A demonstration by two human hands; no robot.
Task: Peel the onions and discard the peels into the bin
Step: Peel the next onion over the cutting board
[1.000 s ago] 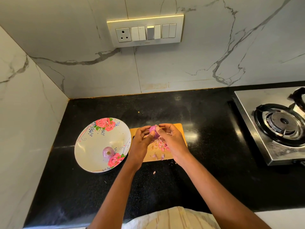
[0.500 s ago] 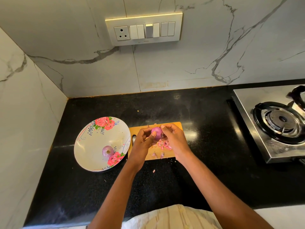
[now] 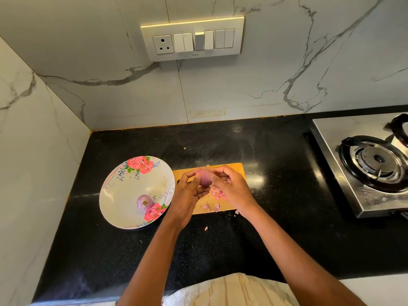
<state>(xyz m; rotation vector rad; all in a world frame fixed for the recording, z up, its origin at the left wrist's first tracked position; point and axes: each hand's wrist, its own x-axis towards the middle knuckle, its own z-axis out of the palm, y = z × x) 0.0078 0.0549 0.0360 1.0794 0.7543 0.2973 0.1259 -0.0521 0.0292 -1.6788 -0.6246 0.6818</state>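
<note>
Purple and smooth, a small round onion [image 3: 204, 178] sits between both hands above the yellow wooden cutting board [image 3: 237, 170], which lies flat on the black speckled stone desk [image 3: 276, 217]. From the head view, the left hand [image 3: 187, 195] curls its fingers and thumb round the onion's left side, and the right hand [image 3: 231, 188] pinches the onion's right side with its fingertips; each hand's grip is closed on the onion. Pink and pale scraps of onion peel [image 3: 217, 195] lie scattered on the board under the hands, with a few bits on the desk just beside the board's near edge. Left of the board, touching its edge, stands a white bowl printed with pink roses [image 3: 117, 195], and a second peeled purple onion [image 3: 144, 202] rests inside it. A steel gas stove [image 3: 353, 195] sits well apart at the right.
</note>
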